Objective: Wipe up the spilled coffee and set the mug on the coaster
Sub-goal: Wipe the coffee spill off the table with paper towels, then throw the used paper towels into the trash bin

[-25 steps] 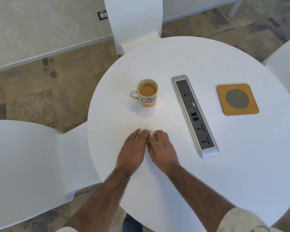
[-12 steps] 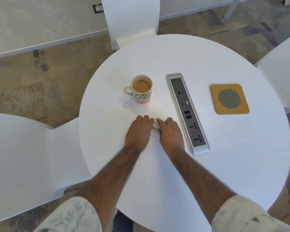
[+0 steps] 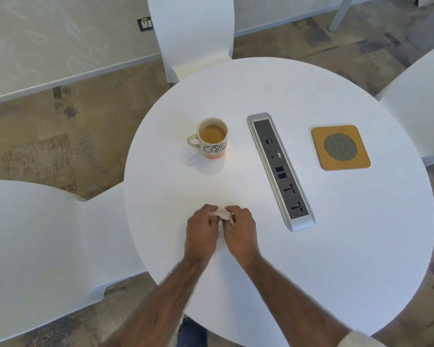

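Round white table [image 3: 336, 246], viewed from above. A crumpled white paper tissue [image 3: 222, 214], faintly stained, is bunched between the two hands at the near centre of the tabletop. The left hand [image 3: 201, 232] and right hand [image 3: 241, 232] are pressed close together, fingers curled inward, the tissue pinched between the fingertips of both; only a small wad shows between them.

The cream ceramic mug [image 3: 212, 139], printed with black lettering and an orange band at the base, is seen upright on the bare table, well beyond the hands and to the left of the long silver socket strip [image 3: 281, 170]. It is filled with light brown coffee. A faint tan tint is noted on the table just right of the mug's base; whether this is residue or a reflection cannot be told. No distinct puddle is visible elsewhere.

The square cork coaster [image 3: 340, 147] with a round grey mesh centre lies beyond the socket strip on the right, unoccupied, well apart from the mug.

Judged progress: wiping appears largely done or at its close, the tissue being gathered up. The mug transfer is not yet begun; the socket strip must be crossed with a full cup.

White chairs [image 3: 193, 33] are placed around the table.
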The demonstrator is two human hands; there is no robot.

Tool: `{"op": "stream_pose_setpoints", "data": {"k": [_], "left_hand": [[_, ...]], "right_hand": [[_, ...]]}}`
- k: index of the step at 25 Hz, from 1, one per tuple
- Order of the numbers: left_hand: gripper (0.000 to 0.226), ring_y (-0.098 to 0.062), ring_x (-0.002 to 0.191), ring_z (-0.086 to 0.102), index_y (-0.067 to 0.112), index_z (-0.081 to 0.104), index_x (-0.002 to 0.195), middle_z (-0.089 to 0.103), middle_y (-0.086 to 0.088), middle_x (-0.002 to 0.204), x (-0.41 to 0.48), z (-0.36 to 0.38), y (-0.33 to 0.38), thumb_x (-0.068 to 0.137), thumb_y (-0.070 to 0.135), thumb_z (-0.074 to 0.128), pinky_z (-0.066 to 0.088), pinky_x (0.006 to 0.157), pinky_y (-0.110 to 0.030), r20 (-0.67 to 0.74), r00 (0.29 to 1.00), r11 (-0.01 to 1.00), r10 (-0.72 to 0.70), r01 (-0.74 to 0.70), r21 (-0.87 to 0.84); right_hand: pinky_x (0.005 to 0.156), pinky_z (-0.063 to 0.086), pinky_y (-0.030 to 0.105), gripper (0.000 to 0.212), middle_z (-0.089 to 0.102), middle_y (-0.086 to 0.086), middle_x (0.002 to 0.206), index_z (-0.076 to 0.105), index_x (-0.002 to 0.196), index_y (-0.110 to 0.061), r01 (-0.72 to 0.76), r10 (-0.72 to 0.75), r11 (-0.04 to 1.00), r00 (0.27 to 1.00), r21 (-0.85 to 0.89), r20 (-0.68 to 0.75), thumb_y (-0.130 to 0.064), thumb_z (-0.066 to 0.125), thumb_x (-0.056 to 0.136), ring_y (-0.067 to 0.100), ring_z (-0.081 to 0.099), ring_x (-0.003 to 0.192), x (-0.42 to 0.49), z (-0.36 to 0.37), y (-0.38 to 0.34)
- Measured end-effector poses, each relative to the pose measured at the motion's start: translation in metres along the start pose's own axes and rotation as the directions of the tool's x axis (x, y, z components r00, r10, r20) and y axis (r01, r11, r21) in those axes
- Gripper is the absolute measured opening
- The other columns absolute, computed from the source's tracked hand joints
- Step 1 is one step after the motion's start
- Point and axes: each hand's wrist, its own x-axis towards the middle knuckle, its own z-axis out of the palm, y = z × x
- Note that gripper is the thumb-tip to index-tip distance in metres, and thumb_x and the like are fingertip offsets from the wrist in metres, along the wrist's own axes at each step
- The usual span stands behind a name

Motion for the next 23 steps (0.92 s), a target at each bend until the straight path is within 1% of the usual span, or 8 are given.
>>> {"op": "stream_pose_setpoints", "data": {"k": [3, 5, 7, 11, 14, 16, 20, 23], "left_hand": [[0.026, 0.004, 0.082, 0.068, 0.019, 0.07, 0.112, 0.073, 0.012, 0.092, -0.007, -0.003, 0.003, 0.093, 0.004, 0.06, 0.047, 0.067, -0.011, 0.015, 0.983, 0.964, -0.186, 0.185, -0.191], [0.027, -0.007, 0.096, 0.071, 0.019, 0.07, 0.115, 0.076, 0.006, 0.105, -0.01, -0.003, 0.008, 0.093, 0.006, 0.059, 0.054, 0.076, -0.021, 0.056, 0.958, 0.907, -0.28, 0.283, -0.312], [0.024, -0.019, 0.096, 0.075, 0.02, 0.071, 0.113, 0.079, 0.001, 0.105, -0.015, -0.001, 0.016, 0.093, 0.01, 0.062, 0.059, 0.075, -0.03, 0.113, 0.934, 0.828, -0.339, 0.353, -0.435], [0.029, -0.023, 0.1, 0.077, 0.017, 0.073, 0.117, 0.08, -0.005, 0.107, -0.032, 0.007, 0.04, 0.091, 0.008, 0.062, 0.064, 0.083, -0.041, 0.262, 0.918, 0.719, -0.298, 0.396, -0.571], [0.033, -0.021, 0.1, 0.077, 0.021, 0.073, 0.121, 0.08, -0.003, 0.11, -0.047, 0.021, 0.062, 0.094, 0.009, 0.058, 0.063, 0.079, -0.036, 0.36, 0.919, 0.749, -0.161, 0.351, -0.562], [0.027, -0.02, 0.096, 0.078, 0.023, 0.074, 0.118, 0.08, -0.001, 0.107, -0.06, 0.036, 0.08, 0.1, 0.017, 0.055, 0.062, 0.073, -0.03, 0.438, 0.896, 0.813, -0.076, 0.31, -0.493], [0.02, -0.017, 0.086, 0.077, 0.026, 0.072, 0.114, 0.08, 0.003, 0.101, -0.089, 0.076, 0.116, 0.104, 0.034, 0.057, 0.063, 0.068, -0.028, 0.505, 0.86, 0.949, 0.079, 0.091, -0.302], [0.013, -0.011, 0.091, 0.071, 0.029, 0.07, 0.108, 0.072, 0.008, 0.105, -0.116, 0.117, 0.138, 0.1, 0.036, 0.063, 0.055, 0.067, -0.016, 0.5, 0.854, 0.983, 0.144, -0.064, -0.174]], "right_hand": [[0.079, 0.054, 0.02, 0.023, 0.069, 0.0, 0.106, 0.065, 0.113, -0.018, -0.178, 0.198, 0.922, 0.98, 0.343, -0.023, -0.011, 0.066, 0.091, 0.019, 0.067, 0.1, -0.006, -0.006, -0.007], [0.085, 0.06, 0.032, 0.024, 0.071, 0.001, 0.106, 0.065, 0.111, -0.017, -0.235, 0.268, 0.83, 0.963, 0.506, 0.007, -0.013, 0.071, 0.089, 0.02, 0.069, 0.102, -0.012, -0.012, -0.011], [0.089, 0.061, 0.04, 0.02, 0.076, 0.0, 0.106, 0.071, 0.111, -0.018, -0.217, 0.255, 0.774, 0.967, 0.595, 0.022, -0.017, 0.073, 0.09, 0.02, 0.072, 0.102, -0.021, -0.018, -0.014], [0.083, 0.062, 0.032, 0.014, 0.077, -0.007, 0.111, 0.076, 0.109, -0.029, -0.136, 0.222, 0.743, 0.974, 0.655, -0.05, -0.031, 0.069, 0.097, 0.011, 0.071, 0.104, -0.047, -0.036, -0.016], [0.083, 0.062, 0.032, 0.024, 0.075, -0.01, 0.11, 0.07, 0.112, -0.034, -0.074, 0.239, 0.79, 0.951, 0.609, -0.195, -0.017, 0.07, 0.094, 0.006, 0.07, 0.104, -0.064, -0.06, -0.007], [0.071, 0.062, 0.027, 0.028, 0.076, -0.01, 0.102, 0.066, 0.111, -0.038, -0.061, 0.32, 0.773, 0.897, 0.632, -0.306, -0.014, 0.067, 0.095, 0.005, 0.072, 0.093, -0.077, -0.081, 0.002], [0.05, 0.052, 0.012, 0.021, 0.071, -0.017, 0.094, 0.059, 0.113, -0.04, -0.035, 0.476, 0.731, 0.742, 0.681, -0.473, -0.032, 0.068, 0.096, -0.009, 0.07, 0.077, -0.108, -0.122, 0.029], [0.056, 0.051, 0.008, 0.023, 0.074, -0.017, 0.093, 0.067, 0.111, -0.036, -0.037, 0.516, 0.735, 0.678, 0.677, -0.523, -0.018, 0.065, 0.097, -0.01, 0.069, 0.08, -0.13, -0.159, 0.067]]}}
